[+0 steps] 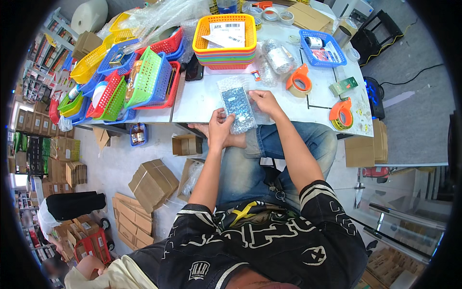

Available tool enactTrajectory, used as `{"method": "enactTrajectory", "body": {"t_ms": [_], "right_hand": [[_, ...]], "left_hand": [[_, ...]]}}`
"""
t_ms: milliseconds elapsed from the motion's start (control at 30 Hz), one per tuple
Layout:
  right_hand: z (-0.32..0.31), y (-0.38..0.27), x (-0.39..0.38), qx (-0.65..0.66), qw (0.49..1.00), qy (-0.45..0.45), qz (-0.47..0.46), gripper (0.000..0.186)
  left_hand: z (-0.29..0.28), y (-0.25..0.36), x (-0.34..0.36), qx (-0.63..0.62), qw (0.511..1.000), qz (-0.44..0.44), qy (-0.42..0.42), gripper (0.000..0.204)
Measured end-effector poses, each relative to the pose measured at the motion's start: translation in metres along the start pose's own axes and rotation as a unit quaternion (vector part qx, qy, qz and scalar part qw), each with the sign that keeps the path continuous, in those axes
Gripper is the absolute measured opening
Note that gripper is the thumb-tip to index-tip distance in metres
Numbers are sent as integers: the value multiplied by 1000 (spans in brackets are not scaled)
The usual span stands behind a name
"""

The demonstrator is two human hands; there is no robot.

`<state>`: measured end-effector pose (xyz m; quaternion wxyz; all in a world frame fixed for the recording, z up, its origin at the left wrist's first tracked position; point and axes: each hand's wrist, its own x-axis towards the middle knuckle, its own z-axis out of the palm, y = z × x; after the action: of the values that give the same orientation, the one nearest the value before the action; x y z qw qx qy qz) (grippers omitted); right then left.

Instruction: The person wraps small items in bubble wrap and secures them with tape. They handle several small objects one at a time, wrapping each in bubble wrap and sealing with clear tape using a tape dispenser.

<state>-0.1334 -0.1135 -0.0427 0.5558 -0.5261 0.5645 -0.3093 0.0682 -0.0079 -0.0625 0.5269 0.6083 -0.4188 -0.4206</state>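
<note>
A flat blue box (236,98) wrapped in clear bubble wrap is held at the table's front edge, over my lap. My left hand (220,126) grips its lower left side, thumb on top. At its upper right, my right hand (264,102) is closed with the fingers pinched by the edge of the bubble wrap. Just beyond the box lie clear bubble-wrapped bundles (278,55) and a small orange-and-white packet (255,75). A black phone (194,68) lies to the left of the box.
Stacked baskets (224,60) hold paper slips. Colourful baskets of goods (144,79) crowd the left. Orange tape dispensers (299,81), a green box (343,85) and a blue basket (323,59) are to the right. Cardboard boxes (154,184) stand on the floor; another person (89,274) is at lower left.
</note>
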Motion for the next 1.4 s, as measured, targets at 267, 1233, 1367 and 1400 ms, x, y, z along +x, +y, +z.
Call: {"method": "enactTrajectory", "body": {"t_ms": [267, 1233, 1367, 1400], "right_hand": [[11, -22, -37, -167, 959, 17, -228, 60], [-87, -33, -58, -237, 964, 100, -72, 34], [-76, -13, -52, 20, 998, 36, -39, 34], [-73, -7, -49, 41, 996, 31, -71, 32]], "left_hand": [[14, 10, -20, -236, 966, -105, 4, 62], [-7, 39, 38, 310, 875, 357, -105, 68], [-7, 45, 39, 293, 881, 361, -89, 77], [-3, 50, 36, 263, 894, 356, -72, 80]]}}
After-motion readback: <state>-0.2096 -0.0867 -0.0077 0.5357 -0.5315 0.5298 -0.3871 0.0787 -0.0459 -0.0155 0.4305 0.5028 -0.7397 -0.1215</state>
